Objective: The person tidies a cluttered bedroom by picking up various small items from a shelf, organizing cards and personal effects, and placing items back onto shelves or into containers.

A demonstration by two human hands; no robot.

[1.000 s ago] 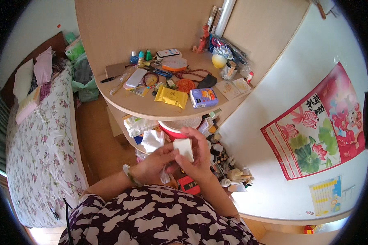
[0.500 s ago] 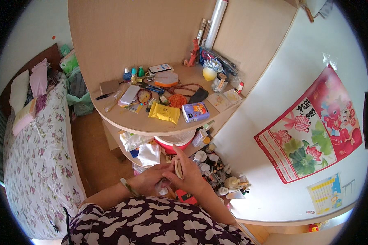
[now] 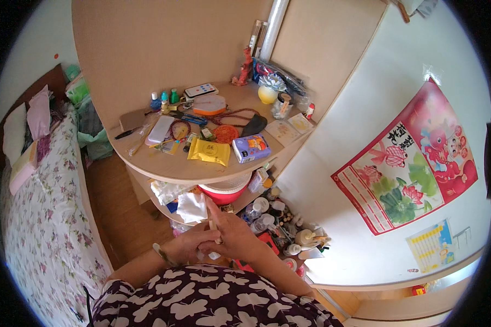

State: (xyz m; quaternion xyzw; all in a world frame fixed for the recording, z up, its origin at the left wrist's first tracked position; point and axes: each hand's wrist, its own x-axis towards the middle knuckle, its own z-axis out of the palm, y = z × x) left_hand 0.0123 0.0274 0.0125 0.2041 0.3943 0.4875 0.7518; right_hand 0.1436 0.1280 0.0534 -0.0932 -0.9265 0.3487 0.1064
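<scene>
My left hand [image 3: 190, 245] and my right hand [image 3: 232, 235] meet close to my chest, below the rounded wooden table [image 3: 163, 169]. Between them they grip a small white folded piece, maybe paper or a tissue [image 3: 214, 240], mostly hidden by the fingers; a white bit shows under them. A bracelet sits on my left wrist [image 3: 159, 254]. A crumpled white cloth [image 3: 192, 207] lies on the lower shelf just above my hands.
The tabletop holds a yellow packet [image 3: 209, 151], a purple tissue pack [image 3: 251, 148], a white flat case [image 3: 161, 129], small bottles [image 3: 163, 100] and a remote [image 3: 201, 90]. A red basin [image 3: 223, 193] sits on the shelf. Several bottles [image 3: 289, 240] crowd the floor at right. A floral bed [image 3: 38, 218] lies left.
My hands have dropped lower and drawn closer together, and the white piece, held up open a second ago, is now folded small between my fingers. The view shifted slightly downward.
</scene>
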